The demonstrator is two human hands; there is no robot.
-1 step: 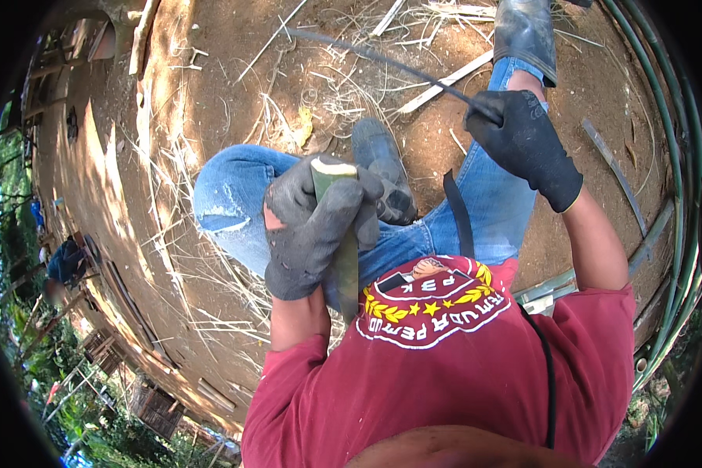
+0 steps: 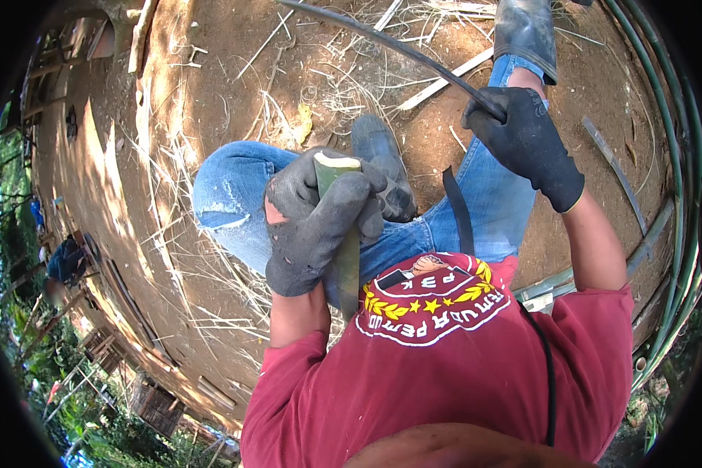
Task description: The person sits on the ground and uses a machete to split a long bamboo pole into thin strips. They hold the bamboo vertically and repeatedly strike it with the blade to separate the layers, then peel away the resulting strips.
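Note:
My left hand point(image 2: 324, 214), in a dark glove torn near the thumb side, is closed around a split length of green bamboo point(image 2: 343, 277). The bamboo's pale cut end shows above my fingers, and its lower part runs down toward my shirt. My right hand point(image 2: 522, 136), also gloved in black, grips a long dark machete point(image 2: 398, 45); its handle is hidden in the fist. The blade slants up and left, apart from the bamboo, and its tip reaches the top of the picture. A black strap point(image 2: 458, 210) lies on my jeans between the hands.
Pale bamboo shavings point(image 2: 210, 273) litter the dirt ground. A light split strip point(image 2: 448, 80) lies beyond my knees. Long green bamboo poles point(image 2: 678, 156) curve along the right side, near a flat grey strip point(image 2: 616, 168). Another person point(image 2: 66, 261) is far off at the left.
The machete blade has swung upward, its tip now at the top edge. My left hand and the bamboo have barely shifted.

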